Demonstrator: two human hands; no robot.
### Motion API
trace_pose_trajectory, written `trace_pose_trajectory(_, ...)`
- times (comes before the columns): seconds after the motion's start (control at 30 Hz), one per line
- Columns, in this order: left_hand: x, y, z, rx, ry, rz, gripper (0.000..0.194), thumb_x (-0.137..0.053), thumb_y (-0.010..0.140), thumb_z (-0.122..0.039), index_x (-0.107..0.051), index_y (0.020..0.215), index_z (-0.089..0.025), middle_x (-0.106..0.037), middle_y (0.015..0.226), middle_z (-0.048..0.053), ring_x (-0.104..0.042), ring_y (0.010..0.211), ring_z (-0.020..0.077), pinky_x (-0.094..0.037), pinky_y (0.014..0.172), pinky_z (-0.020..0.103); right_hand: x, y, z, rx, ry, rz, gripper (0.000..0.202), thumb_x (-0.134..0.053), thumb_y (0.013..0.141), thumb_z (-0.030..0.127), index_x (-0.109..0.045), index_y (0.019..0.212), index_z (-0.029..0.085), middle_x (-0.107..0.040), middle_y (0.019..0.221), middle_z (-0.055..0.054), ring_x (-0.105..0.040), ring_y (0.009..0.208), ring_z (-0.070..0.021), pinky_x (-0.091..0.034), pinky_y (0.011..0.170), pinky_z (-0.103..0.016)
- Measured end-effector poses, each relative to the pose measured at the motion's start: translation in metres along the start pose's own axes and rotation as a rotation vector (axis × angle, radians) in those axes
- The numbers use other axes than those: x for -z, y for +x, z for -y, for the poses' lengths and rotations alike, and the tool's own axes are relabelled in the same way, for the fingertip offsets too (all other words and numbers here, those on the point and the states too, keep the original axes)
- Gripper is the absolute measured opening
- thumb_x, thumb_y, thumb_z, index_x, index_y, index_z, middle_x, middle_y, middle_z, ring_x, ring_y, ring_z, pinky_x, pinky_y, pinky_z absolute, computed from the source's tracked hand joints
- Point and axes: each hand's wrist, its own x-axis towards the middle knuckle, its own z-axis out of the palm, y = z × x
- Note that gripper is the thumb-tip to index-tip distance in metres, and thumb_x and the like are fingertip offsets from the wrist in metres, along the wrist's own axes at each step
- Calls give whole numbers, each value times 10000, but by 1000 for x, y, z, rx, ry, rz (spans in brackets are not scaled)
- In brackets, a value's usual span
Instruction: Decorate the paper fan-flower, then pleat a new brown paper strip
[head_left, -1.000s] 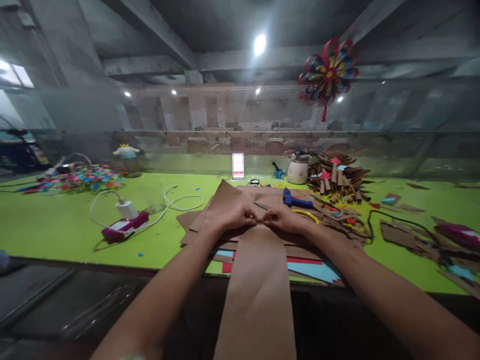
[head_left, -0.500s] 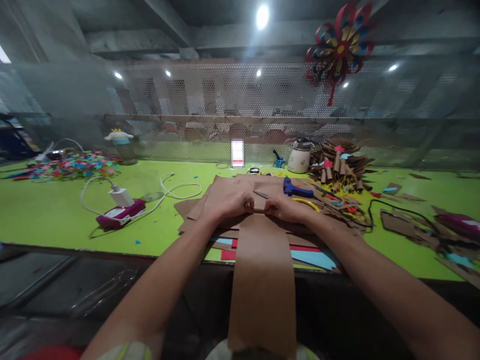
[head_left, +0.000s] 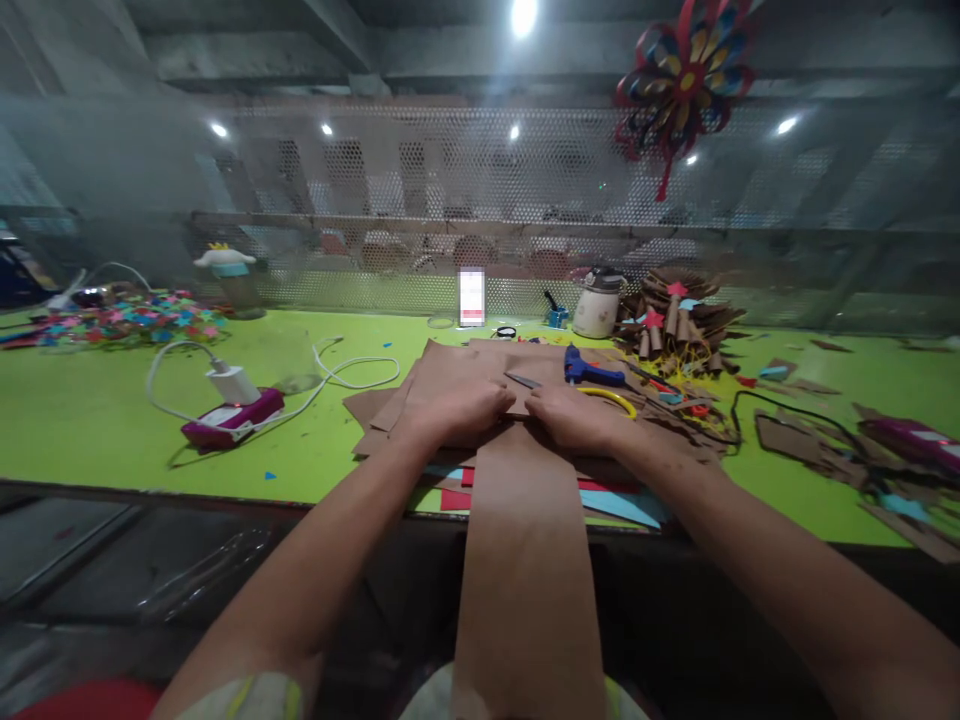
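A long strip of brown kraft paper (head_left: 529,560) runs from the tabletop over the front edge and down toward my lap. My left hand (head_left: 484,408) is closed on the left side of its far end, and my right hand (head_left: 566,415) grips the right side, fingers curled. A narrow folded band shows between the two hands. Under them lies a stack of brown paper sheets (head_left: 442,375). Just beyond my hands rest scissors with yellow handles (head_left: 611,400), their blade tip pointing left, and a blue glue gun (head_left: 592,370).
Red and light-blue paper (head_left: 619,505) sticks out beneath the stack. At left are a purple power strip (head_left: 232,418) with a white charger and a heap of coloured paper stars (head_left: 142,318). Rolled brown paper pieces (head_left: 675,335) and a white jug (head_left: 598,305) stand at back right.
Both hands have curled further over the strip's far end, fingers turned down onto the fold. The whole view has shifted slightly, with the table sitting a little higher in it.
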Motion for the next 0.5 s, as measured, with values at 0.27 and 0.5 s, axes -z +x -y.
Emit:
trace_pose_trajectory(0.27,7,0,-2,118,-97,54,183,-481,772,-235,-636,719,-155,-636,720,55,-494,607,138,-311,545,247,-6,-2,13,-20,-26,-83,193,-394,884,125,-578,938,108,-608,925,-122,-549,822,-207,-374,720,-295)
trace_pose_trajectory(0.5,5,4,20,245,-491,78,409,-387,870,-404,-650,710,-135,-612,652,38,-456,576,115,-351,556,230,-3,1,12,-11,-6,-220,180,-442,851,107,-568,979,123,-588,953,-110,-525,829,-203,-386,720,-306)
